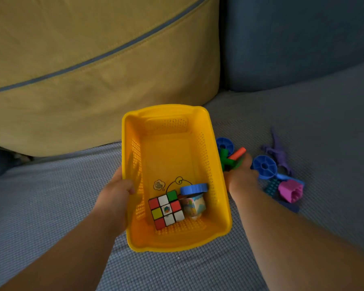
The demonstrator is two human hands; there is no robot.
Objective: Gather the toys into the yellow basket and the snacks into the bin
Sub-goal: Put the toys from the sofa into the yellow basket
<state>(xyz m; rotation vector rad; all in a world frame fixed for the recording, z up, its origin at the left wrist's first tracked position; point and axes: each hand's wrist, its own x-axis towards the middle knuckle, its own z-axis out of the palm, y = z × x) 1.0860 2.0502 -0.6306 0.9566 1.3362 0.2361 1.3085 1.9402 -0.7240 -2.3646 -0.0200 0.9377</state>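
The yellow basket (pixel 168 131) stands on the blue sofa seat. Inside it lie a colour cube (pixel 166 210), a small patterned pot (pixel 192 205) and a blue lid (pixel 193 189). My left hand (pixel 119 190) grips the basket's left rim, thumb over the edge. Just right of the basket, my right hand (pixel 241 177) closes its fingers round a green and red tube connector toy (pixel 232 157). Beyond it lie two blue wheels (pixel 224 144) (pixel 264 165), a purple dinosaur (pixel 278 150), a teal studded brick (pixel 271 186) and a pink block (pixel 290 193).
A large yellow cushion (pixel 93 70) leans against the sofa back right behind the basket. The blue backrest (pixel 298 38) rises at the right. Open seat fabric (pixel 51 206) lies left of and in front of the basket.
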